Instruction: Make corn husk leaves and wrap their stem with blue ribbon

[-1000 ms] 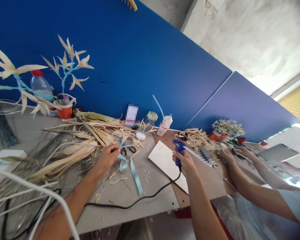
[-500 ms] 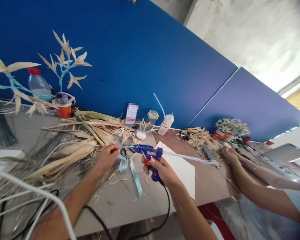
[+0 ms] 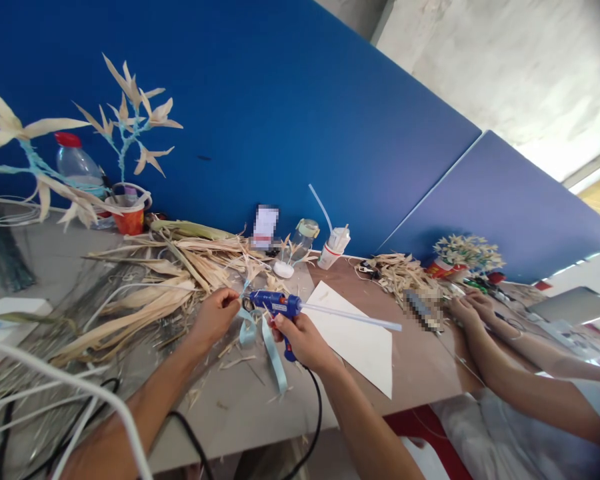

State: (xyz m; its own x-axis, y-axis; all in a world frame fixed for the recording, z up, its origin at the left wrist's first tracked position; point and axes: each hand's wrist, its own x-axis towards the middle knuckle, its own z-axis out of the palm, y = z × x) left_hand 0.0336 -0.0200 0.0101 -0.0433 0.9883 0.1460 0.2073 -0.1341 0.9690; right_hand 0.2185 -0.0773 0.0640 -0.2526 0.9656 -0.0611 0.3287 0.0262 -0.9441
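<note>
My right hand [image 3: 299,340] is wrapped around the handle of a blue hot glue gun [image 3: 275,303], with a long clear glue stick [image 3: 353,317] sticking out of its back. The nozzle points left, close to the fingertips of my left hand [image 3: 220,313]. Those fingers are pinched on the thin stem of a small corn-husk flower [image 3: 253,272], its stem partly hidden. From near the pinch a light blue ribbon [image 3: 275,363] loops down onto the table.
Dried corn husks [image 3: 155,293] and thin wires cover the left side. A potted husk-flower branch [image 3: 129,220], a lidded jar [image 3: 305,233] and a white cup [image 3: 333,250] stand along the blue partition. White paper [image 3: 360,343] lies right of centre; a co-worker's hands [image 3: 470,310] are farther right.
My right hand has brought the glue gun leftward, its nozzle nearer to my left fingers. My left hand has stayed almost in place.
</note>
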